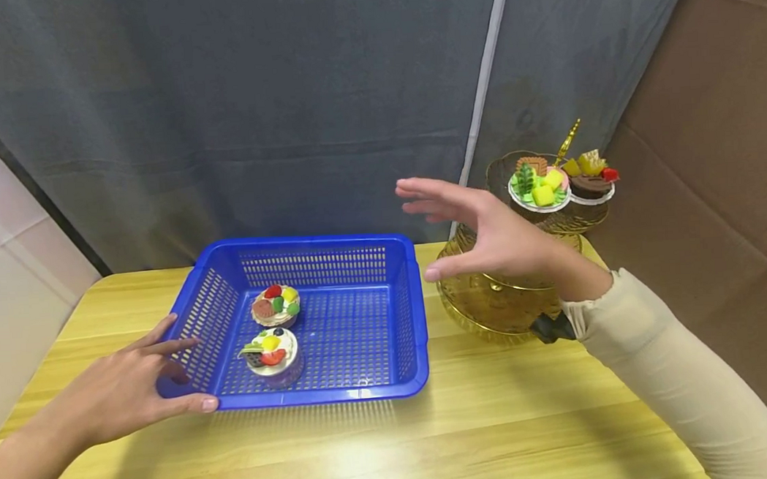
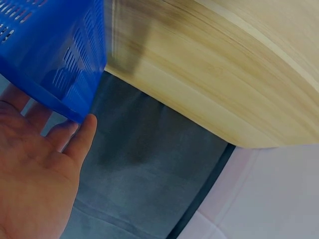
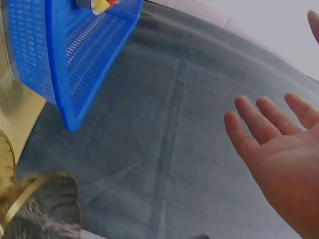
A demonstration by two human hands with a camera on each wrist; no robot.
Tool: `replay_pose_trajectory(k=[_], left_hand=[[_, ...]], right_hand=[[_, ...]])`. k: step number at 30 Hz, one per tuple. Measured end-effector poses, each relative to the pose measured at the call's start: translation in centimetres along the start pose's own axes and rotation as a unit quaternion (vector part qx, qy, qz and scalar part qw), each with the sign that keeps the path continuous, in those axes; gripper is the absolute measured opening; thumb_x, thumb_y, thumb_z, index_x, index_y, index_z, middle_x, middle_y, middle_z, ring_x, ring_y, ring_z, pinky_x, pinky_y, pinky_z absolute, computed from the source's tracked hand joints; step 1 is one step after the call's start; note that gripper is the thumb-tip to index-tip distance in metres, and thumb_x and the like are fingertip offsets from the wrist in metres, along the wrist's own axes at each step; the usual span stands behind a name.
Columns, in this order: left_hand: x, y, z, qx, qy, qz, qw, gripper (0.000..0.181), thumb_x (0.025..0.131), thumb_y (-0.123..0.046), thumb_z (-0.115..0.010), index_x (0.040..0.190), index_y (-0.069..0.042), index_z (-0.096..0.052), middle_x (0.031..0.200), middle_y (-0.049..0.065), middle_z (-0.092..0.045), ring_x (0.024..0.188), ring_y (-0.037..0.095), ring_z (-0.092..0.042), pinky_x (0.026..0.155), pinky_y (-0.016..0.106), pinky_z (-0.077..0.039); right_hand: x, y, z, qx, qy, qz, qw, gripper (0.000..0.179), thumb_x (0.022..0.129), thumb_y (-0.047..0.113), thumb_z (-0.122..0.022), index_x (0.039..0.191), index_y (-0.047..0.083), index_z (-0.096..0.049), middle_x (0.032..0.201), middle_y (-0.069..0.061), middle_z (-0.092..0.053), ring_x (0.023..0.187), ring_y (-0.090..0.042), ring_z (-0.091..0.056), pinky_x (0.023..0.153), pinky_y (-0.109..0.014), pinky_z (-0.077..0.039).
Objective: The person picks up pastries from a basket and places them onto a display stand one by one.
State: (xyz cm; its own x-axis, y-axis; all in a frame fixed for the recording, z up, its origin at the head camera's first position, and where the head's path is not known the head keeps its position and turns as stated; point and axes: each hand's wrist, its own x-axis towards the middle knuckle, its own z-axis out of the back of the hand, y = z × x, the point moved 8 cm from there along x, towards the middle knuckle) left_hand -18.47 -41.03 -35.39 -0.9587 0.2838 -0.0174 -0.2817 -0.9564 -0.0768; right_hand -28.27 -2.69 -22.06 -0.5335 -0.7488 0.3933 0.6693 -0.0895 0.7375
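Blue basket point(image 1: 327, 397) holds two toy desserts point(image 1: 275, 354); left grip point(image 1: 125, 391) splayed against it, right grip point(image 1: 498, 236) spread near golden stand point(image 1: 487, 312).

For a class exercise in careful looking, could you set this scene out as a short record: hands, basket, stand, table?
left hand: rests at the basket's near left corner
right hand: fingers spread in the air, holding nothing
basket: blue, on the table; inside, a back dessert and a front dessert
stand: gold, tiered, partly hidden by the right arm; two desserts on its upper plate
table: pale wood
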Motion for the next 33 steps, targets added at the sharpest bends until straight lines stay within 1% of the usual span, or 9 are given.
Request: replay_pose_trajectory(k=[4, 7, 8, 12, 15, 18, 24, 29, 33], left_hand=[[0.0, 0.0, 0.0, 0.001, 0.002, 0.001, 1.0000, 0.049, 0.076, -0.067, -0.072, 0.088, -0.020, -0.079, 0.134, 0.020, -0.061, 0.143, 0.049, -0.027, 0.076, 0.063, -0.051], [0.0, 0.0, 0.0, 0.002, 0.002, 0.002, 1.0000, 0.048, 0.076, -0.067, -0.072, 0.088, -0.021, -0.079, 0.135, 0.019, -0.061, 0.143, 0.049, -0.027, 0.075, 0.063, -0.051], [0.1, 0.0, 0.0, 0.002, 0.003, 0.002, 1.0000, 0.049, 0.076, -0.067, -0.072, 0.088, -0.021, -0.079, 0.135, 0.019, -0.061, 0.143, 0.049, -0.027, 0.076, 0.063, -0.051], [0.1, 0.0, 0.1, 0.001, 0.001, -0.002, 1.0000, 0.049, 0.076, -0.067, -0.072, 0.088, -0.020, -0.080, 0.134, 0.018, -0.061, 0.143, 0.048, -0.028, 0.078, 0.064, -0.050], [0.2, -0.1, 0.1, 0.000, -0.002, -0.006, 1.0000, 0.049, 0.076, -0.066, -0.073, 0.088, -0.020, -0.080, 0.134, 0.018, -0.061, 0.143, 0.048, -0.028, 0.079, 0.064, -0.050], [0.2, -0.1, 0.0, -0.003, -0.002, -0.006, 1.0000, 0.049, 0.076, -0.066, -0.073, 0.088, -0.020, -0.080, 0.134, 0.018, -0.062, 0.144, 0.047, -0.027, 0.079, 0.064, -0.050], [0.2, -0.2, 0.0, -0.004, -0.006, -0.009, 0.9999, 0.049, 0.076, -0.066, -0.073, 0.088, -0.019, -0.080, 0.133, 0.018, -0.062, 0.143, 0.048, -0.028, 0.081, 0.065, -0.049], [0.1, -0.1, -0.1, -0.006, -0.006, -0.006, 0.9999, 0.048, 0.076, -0.065, -0.073, 0.089, -0.019, -0.080, 0.133, 0.018, -0.063, 0.144, 0.047, -0.026, 0.080, 0.065, -0.049], [0.0, 0.1, -0.2, -0.007, -0.005, -0.002, 1.0000, 0.048, 0.077, -0.064, -0.073, 0.090, -0.019, -0.080, 0.131, 0.018, -0.063, 0.144, 0.047, -0.026, 0.080, 0.065, -0.049]], right_hand=[[0.9, -1.3, -2.0, 0.025, 0.043, -0.021, 0.9986, 0.091, 0.078, 0.025, -0.087, 0.154, 0.017, -0.038, 0.155, 0.003, -0.041, 0.138, -0.018, -0.046, 0.111, -0.041, -0.038], [1.6, -2.1, -3.6, 0.029, 0.073, -0.034, 0.9963, 0.093, 0.078, 0.034, -0.086, 0.154, 0.018, -0.036, 0.155, 0.004, -0.041, 0.139, -0.016, -0.045, 0.112, -0.040, -0.036], [1.9, -2.3, -4.1, 0.031, 0.082, -0.037, 0.9955, 0.093, 0.077, 0.034, -0.086, 0.154, 0.018, -0.036, 0.155, 0.004, -0.041, 0.139, -0.016, -0.045, 0.112, -0.040, -0.036], [2.9, -3.0, -6.3, 0.039, 0.111, -0.044, 0.9921, 0.093, 0.077, 0.028, -0.087, 0.154, 0.015, -0.037, 0.154, 0.004, -0.042, 0.138, -0.013, -0.045, 0.111, -0.038, -0.037], [3.5, -3.4, -7.7, 0.046, 0.126, -0.043, 0.9900, 0.092, 0.076, 0.021, -0.087, 0.153, 0.013, -0.037, 0.154, 0.002, -0.043, 0.138, -0.011, -0.045, 0.111, -0.038, -0.037], [3.9, -3.6, -8.8, 0.047, 0.142, -0.038, 0.9880, 0.091, 0.077, 0.018, -0.086, 0.154, 0.012, -0.037, 0.155, 0.000, -0.042, 0.138, -0.010, -0.044, 0.112, -0.037, -0.036], [4.8, -4.2, -10.8, 0.035, 0.164, -0.039, 0.9850, 0.092, 0.076, 0.020, -0.087, 0.153, 0.012, -0.038, 0.154, -0.002, -0.044, 0.135, -0.008, -0.047, 0.111, -0.032, -0.037], [5.6, -4.9, -12.6, 0.032, 0.184, -0.057, 0.9807, 0.091, 0.076, 0.023, -0.087, 0.153, 0.014, -0.039, 0.154, -0.003, -0.044, 0.134, -0.009, -0.049, 0.109, -0.027, -0.038], [6.2, -5.4, -14.3, 0.030, 0.206, -0.075, 0.9751, 0.091, 0.076, 0.025, -0.087, 0.153, 0.015, -0.039, 0.155, -0.001, -0.042, 0.134, -0.011, -0.049, 0.108, -0.027, -0.038]])
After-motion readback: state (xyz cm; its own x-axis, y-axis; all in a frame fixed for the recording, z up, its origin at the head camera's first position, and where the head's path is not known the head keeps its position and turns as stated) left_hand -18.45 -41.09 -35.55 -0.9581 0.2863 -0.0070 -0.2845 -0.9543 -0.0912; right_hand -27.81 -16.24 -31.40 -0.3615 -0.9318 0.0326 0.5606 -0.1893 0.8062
